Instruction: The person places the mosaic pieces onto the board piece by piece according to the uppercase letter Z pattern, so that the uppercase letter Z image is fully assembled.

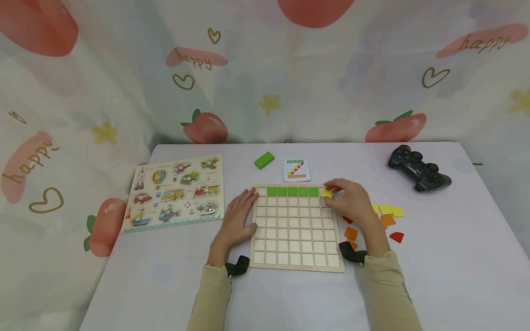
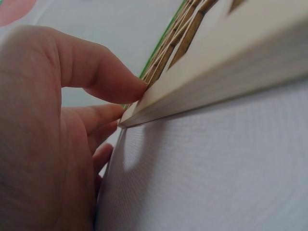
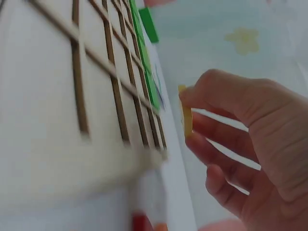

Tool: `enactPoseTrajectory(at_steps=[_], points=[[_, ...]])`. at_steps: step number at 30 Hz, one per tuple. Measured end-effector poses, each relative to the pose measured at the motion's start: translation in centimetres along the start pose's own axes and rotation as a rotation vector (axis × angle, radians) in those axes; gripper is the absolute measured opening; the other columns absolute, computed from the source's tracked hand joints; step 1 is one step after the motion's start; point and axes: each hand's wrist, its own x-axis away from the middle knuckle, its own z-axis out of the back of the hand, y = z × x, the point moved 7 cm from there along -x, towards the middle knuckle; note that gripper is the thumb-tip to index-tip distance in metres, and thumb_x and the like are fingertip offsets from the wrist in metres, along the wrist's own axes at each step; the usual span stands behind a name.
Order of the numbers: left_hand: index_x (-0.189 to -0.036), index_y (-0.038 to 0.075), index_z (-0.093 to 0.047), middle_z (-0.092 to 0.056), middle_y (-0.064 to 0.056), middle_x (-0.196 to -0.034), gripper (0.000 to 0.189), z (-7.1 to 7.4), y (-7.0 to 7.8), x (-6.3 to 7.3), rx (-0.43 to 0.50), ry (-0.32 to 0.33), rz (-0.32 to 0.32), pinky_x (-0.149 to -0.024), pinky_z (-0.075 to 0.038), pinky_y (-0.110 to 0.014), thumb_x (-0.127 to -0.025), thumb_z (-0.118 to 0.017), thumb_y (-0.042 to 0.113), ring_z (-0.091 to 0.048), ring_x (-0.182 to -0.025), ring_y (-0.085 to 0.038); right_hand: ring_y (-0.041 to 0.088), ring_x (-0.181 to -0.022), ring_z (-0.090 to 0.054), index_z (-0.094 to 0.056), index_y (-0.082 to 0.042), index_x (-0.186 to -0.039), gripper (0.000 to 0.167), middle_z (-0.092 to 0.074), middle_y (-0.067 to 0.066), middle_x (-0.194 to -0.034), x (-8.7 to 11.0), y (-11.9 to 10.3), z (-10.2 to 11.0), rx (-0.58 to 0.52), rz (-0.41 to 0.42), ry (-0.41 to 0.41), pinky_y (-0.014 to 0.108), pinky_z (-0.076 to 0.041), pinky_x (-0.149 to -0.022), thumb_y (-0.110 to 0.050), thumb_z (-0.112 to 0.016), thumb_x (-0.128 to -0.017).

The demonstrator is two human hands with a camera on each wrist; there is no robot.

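Note:
A wooden grid board [image 1: 296, 268] lies on the table with a row of green square tiles [image 1: 292, 191] along its far edge. My left hand [image 1: 237, 220] rests against the board's left side, fingers stretched along the edge. In the left wrist view, the thumb [image 2: 115, 79] touches the board's rim. Thumb and fingers of my right hand [image 1: 353, 202] pinch a yellow square tile [image 1: 326, 193] over the far right corner of the grid, beside the green row. That tile [image 3: 186, 113] shows edge-on in the right wrist view.
Yellow tiles [image 1: 386, 209], orange tiles [image 1: 351, 233] and a red piece [image 1: 396, 237] lie right of the board. Beyond it are a green block [image 1: 264, 160] and a pattern card [image 1: 296, 170]. A vehicle puzzle board [image 1: 174, 195] sits left, a black game controller [image 1: 419, 168] back right.

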Motion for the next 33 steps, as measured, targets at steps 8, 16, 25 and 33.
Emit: enactPoseTrajectory(at_steps=[8,16,25,33], points=[[-0.153,0.012,-0.035,-0.023,0.0,-0.163,0.087,0.0,0.1,-0.1,-0.009,-0.022,0.002,-0.12,-0.012,-0.044,-0.07,-0.055,0.025,-0.014,-0.15,-0.019,0.025,-0.092,-0.063,-0.072,-0.002,-0.11,0.032,-0.071,0.008,-0.101,-0.4,-3.3,-3.3,-0.012,0.154,-0.085,0.045,-0.051,-0.084,-0.011,-0.079,-0.08],[-0.153,0.011,-0.036,-0.024,-0.001,-0.162,0.086,0.1,0.2,-0.2,-0.004,-0.022,-0.003,-0.12,-0.013,-0.044,-0.07,-0.056,0.023,-0.015,-0.15,-0.02,0.028,-0.095,-0.067,-0.072,-0.002,-0.108,0.03,-0.074,0.007,-0.097,-0.5,-3.6,-3.9,-0.016,0.185,-0.048,0.048,-0.05,-0.091,-0.008,-0.079,-0.08],[-0.152,0.01,-0.036,-0.025,-0.003,-0.162,0.086,0.4,0.1,-0.2,0.004,-0.016,0.003,-0.119,-0.013,-0.045,-0.069,-0.055,0.023,-0.016,-0.15,-0.021,0.029,-0.097,-0.063,-0.072,-0.005,-0.111,0.029,-0.074,0.007,-0.101,-0.7,-2.9,-2.9,-0.023,0.092,-0.053,0.048,-0.05,-0.086,-0.014,-0.077,-0.084],[-0.153,0.011,-0.034,-0.023,-0.001,-0.163,0.087,-0.1,-0.1,0.0,-0.012,-0.033,0.014,-0.12,-0.012,-0.044,-0.07,-0.055,0.024,-0.013,-0.15,-0.018,0.039,-0.106,-0.057,-0.064,0.0,-0.122,0.037,-0.066,0.021,-0.114,2.3,3.0,3.8,0.031,-0.091,-0.057,0.056,-0.046,-0.091,-0.012,-0.072,-0.088]])
